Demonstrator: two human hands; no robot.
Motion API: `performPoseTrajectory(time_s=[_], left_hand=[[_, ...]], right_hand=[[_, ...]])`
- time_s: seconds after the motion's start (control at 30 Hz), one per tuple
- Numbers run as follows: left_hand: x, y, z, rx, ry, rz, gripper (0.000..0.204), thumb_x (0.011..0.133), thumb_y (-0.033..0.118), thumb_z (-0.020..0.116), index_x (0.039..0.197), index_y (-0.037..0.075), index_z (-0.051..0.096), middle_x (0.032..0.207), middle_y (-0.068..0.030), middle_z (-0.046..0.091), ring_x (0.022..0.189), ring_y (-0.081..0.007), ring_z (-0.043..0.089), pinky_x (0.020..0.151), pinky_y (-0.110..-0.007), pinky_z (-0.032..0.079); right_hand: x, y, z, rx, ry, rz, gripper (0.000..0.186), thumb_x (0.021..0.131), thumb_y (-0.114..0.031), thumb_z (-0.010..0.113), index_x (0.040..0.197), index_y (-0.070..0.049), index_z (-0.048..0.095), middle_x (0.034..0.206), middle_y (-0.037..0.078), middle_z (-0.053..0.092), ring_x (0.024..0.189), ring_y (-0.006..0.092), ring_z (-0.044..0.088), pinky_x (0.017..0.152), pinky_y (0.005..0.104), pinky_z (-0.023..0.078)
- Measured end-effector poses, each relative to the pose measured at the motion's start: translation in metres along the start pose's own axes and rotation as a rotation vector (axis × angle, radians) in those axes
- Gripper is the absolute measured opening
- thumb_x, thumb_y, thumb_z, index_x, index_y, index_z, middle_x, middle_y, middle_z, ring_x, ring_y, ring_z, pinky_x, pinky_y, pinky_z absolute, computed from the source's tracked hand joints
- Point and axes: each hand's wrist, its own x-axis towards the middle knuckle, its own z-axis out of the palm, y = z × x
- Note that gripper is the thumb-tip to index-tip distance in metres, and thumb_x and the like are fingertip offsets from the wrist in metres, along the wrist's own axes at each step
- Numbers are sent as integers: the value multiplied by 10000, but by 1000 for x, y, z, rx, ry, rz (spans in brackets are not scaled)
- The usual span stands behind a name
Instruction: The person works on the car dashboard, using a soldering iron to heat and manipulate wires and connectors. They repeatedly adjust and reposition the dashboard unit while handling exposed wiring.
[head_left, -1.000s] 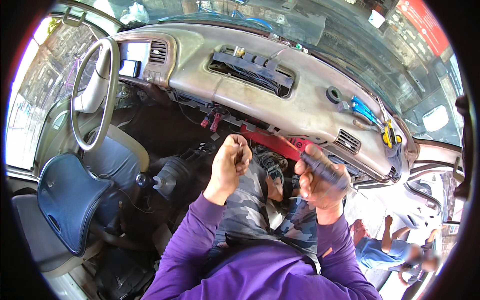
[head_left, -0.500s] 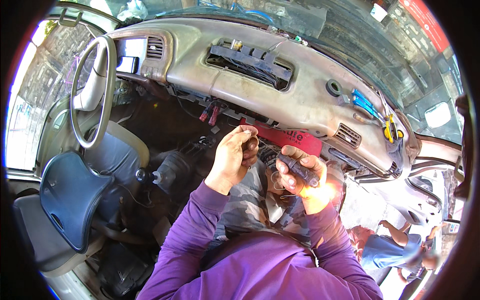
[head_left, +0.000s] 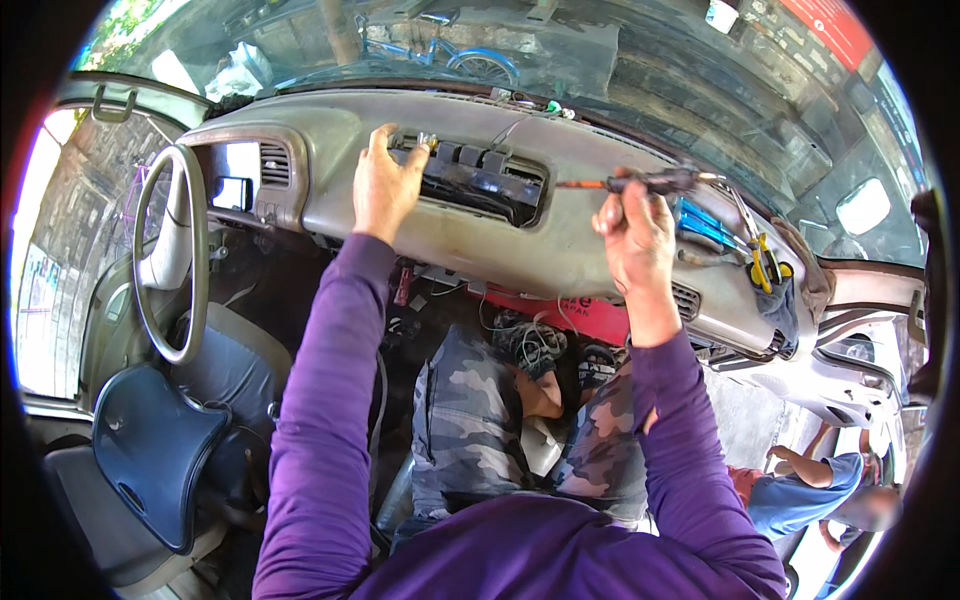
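Note:
My left hand (head_left: 388, 185) rests on the dashboard at the left end of its central opening. Its index finger and thumb are spread, with the thumb beside a small brass-coloured part (head_left: 427, 141) on a dark switch panel (head_left: 478, 180). That panel sits tilted in the opening, square dark blocks along its top. My right hand (head_left: 637, 225) grips a dark-handled tool (head_left: 655, 181) above the dashboard, right of the opening. The tool's thin reddish shaft points left toward the panel; its exact kind is unclear.
Blue-handled tools (head_left: 703, 224) and yellow-handled pliers (head_left: 764, 262) lie at the dashboard's right. The steering wheel (head_left: 150, 255) stands at left, near a dark blue backrest-like piece (head_left: 160, 455). A red panel (head_left: 600, 318) lies below the dashboard. Another person (head_left: 805, 495) is outside at right.
Both hands have risen from my lap area to the dashboard. My left hand has gone to the opening's left end; my right hand has lifted the tool, shaft now leftward. My view has shifted.

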Motion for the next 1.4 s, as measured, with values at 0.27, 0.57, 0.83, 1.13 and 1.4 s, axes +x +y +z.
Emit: performPoseTrajectory(time_s=[0.27,0.57,0.83,1.13,1.4], left_hand=[[64,-29,29,299,-190,-235,900,938,757,612,1394,-16,679,1374,-305,680,1392,-447,571,1146,-507,476],[40,-10,9,34,-48,-239,854,855,626,810,1410,-5,654,1493,-285,585,1390,-438,575,1133,-487,491],[-79,-144,-79,-557,620,-425,139,991,128,699,1086,41,750,877,-83,721,754,-225,676,713,-324,539],[-22,-323,-121,-1496,790,-1030,475,1096,583,468,1065,124,585,697,21,455,467,-110,348,424,-268,289],[-2,-349,-125,-1742,594,-831,585,1119,595,453,1119,48,660,702,12,433,500,-98,335,431,-252,256]], right_hand=[[54,48,-12,-10,78,137,411,1066,-432,694,1269,-78,643,1109,84,727,911,208,727,770,387,598],[75,55,-85,328,-68,242,468,1115,-423,588,1384,-39,589,1388,177,660,1257,315,672,998,425,590],[73,49,-80,265,-20,282,560,1094,-463,626,1434,-21,568,1345,152,660,1153,267,667,969,409,552],[69,44,-73,262,-35,289,576,1108,-474,597,1438,-6,542,1278,139,644,1093,258,642,960,406,540],[64,39,-68,252,-37,294,585,1104,-484,597,1430,-1,540,1265,139,639,1082,252,624,959,410,523]])
